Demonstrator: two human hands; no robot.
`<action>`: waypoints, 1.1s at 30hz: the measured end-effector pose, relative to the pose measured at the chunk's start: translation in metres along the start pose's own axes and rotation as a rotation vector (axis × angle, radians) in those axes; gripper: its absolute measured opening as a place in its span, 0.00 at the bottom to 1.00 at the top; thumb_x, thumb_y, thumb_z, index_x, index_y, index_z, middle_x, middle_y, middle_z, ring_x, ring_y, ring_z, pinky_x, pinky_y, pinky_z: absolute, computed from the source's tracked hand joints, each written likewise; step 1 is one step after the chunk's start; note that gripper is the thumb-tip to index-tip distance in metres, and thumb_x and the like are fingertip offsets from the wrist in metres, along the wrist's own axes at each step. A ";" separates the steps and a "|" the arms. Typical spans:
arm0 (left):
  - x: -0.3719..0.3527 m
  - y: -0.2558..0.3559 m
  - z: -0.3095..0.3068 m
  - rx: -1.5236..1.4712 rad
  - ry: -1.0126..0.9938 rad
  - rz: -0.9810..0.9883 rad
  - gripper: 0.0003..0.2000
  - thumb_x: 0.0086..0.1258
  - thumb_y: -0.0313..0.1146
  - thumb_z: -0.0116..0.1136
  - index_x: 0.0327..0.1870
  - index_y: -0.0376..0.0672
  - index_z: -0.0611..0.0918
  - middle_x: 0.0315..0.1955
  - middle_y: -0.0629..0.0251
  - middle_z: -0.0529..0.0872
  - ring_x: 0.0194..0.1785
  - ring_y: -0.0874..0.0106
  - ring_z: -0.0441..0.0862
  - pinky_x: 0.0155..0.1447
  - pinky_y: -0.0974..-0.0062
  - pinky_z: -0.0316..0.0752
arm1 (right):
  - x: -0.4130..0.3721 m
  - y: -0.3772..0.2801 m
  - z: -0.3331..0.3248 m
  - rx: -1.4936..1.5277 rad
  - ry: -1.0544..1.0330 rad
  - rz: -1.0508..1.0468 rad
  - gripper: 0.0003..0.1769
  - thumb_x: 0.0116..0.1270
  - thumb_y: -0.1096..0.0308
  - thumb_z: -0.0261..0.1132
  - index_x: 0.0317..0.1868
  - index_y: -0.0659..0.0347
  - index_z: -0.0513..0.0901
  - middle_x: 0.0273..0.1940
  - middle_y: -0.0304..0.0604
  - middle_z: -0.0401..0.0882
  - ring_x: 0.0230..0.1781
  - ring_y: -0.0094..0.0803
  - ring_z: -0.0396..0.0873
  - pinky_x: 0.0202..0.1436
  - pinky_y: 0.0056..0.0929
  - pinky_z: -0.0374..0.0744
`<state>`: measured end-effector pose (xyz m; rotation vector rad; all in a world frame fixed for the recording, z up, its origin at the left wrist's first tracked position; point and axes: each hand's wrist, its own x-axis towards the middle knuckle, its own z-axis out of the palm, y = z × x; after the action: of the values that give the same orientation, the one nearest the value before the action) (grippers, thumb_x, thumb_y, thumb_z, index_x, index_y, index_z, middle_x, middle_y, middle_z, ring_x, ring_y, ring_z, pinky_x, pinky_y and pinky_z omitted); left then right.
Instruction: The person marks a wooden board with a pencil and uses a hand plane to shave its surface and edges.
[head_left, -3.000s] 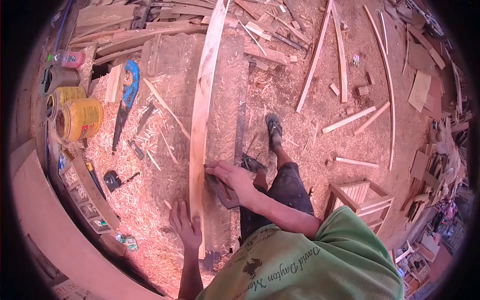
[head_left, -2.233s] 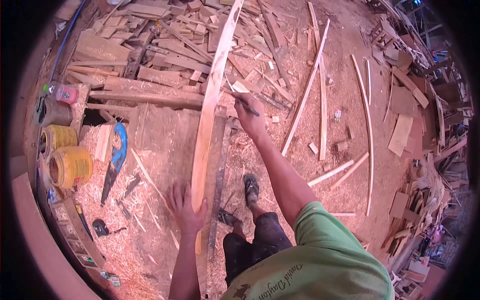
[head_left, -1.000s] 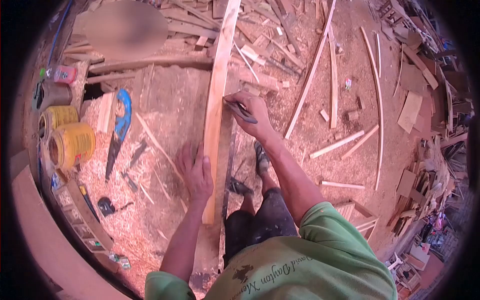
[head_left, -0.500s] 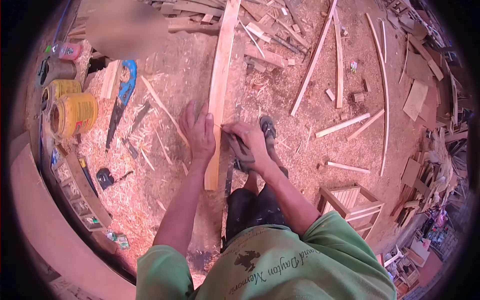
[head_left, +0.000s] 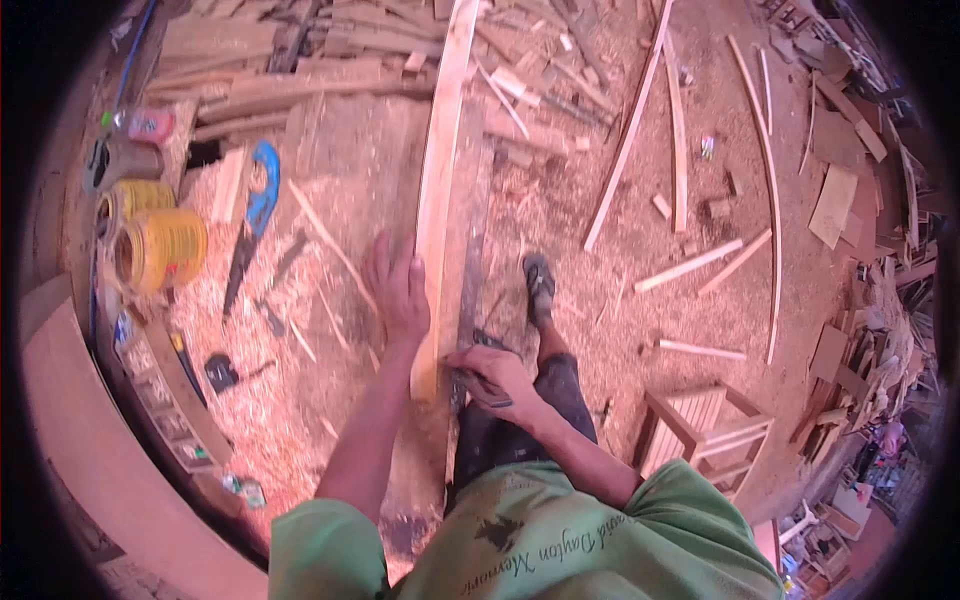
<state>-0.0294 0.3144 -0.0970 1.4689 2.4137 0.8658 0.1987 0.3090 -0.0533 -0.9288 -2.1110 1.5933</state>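
Note:
A long pale wooden board runs lengthwise on the workbench. Flat against the board's left side lies my left hand, fingers spread slightly and pointing away from me. My right hand is closed beside the board's right edge, near its close end. Its fingers are pinched together around something small and thin that I cannot make out. To the left, a handsaw with a blue handle rests on wood shavings, and a black tape measure lies below it.
Yellow containers and a pink-capped bottle stand at the left. Scrap wood is piled at the far end. Long strips and offcuts lie on the floor at right, beside a slatted wooden frame.
My right hand has moved down along the board's right edge, toward its close end. My left hand stays on the board. The blurred shape at the upper left is gone from view.

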 end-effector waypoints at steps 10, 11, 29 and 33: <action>0.004 0.021 -0.010 0.173 -0.073 -0.037 0.28 0.86 0.49 0.55 0.73 0.35 0.83 0.80 0.40 0.72 0.85 0.41 0.64 0.90 0.39 0.50 | 0.293 0.045 -0.129 -0.125 0.549 -0.226 0.15 0.71 0.74 0.70 0.57 0.63 0.92 0.49 0.58 0.92 0.50 0.58 0.91 0.56 0.47 0.87; 0.004 0.020 -0.010 0.182 -0.083 -0.038 0.28 0.85 0.50 0.55 0.73 0.35 0.83 0.80 0.40 0.72 0.85 0.40 0.64 0.90 0.38 0.51 | 0.306 0.043 -0.132 -0.110 0.533 -0.219 0.14 0.71 0.73 0.71 0.55 0.65 0.92 0.49 0.59 0.92 0.51 0.60 0.90 0.57 0.48 0.87; 0.003 0.014 -0.010 0.117 -0.100 -0.066 0.26 0.92 0.49 0.46 0.78 0.44 0.83 0.82 0.45 0.70 0.85 0.43 0.61 0.90 0.40 0.49 | 0.259 0.024 -0.120 -0.242 0.245 -0.180 0.10 0.73 0.70 0.73 0.51 0.61 0.94 0.47 0.51 0.95 0.46 0.51 0.93 0.51 0.42 0.89; 0.000 0.008 -0.007 0.085 -0.058 -0.055 0.25 0.93 0.48 0.45 0.77 0.45 0.84 0.82 0.46 0.71 0.86 0.45 0.61 0.90 0.41 0.48 | 0.208 0.025 -0.086 -0.175 0.250 -0.178 0.13 0.70 0.71 0.67 0.50 0.59 0.94 0.49 0.51 0.94 0.49 0.53 0.93 0.55 0.43 0.89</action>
<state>-0.0265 0.3147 -0.0873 1.4286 2.4642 0.7073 0.1071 0.5151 -0.0740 -0.9124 -2.1120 1.1578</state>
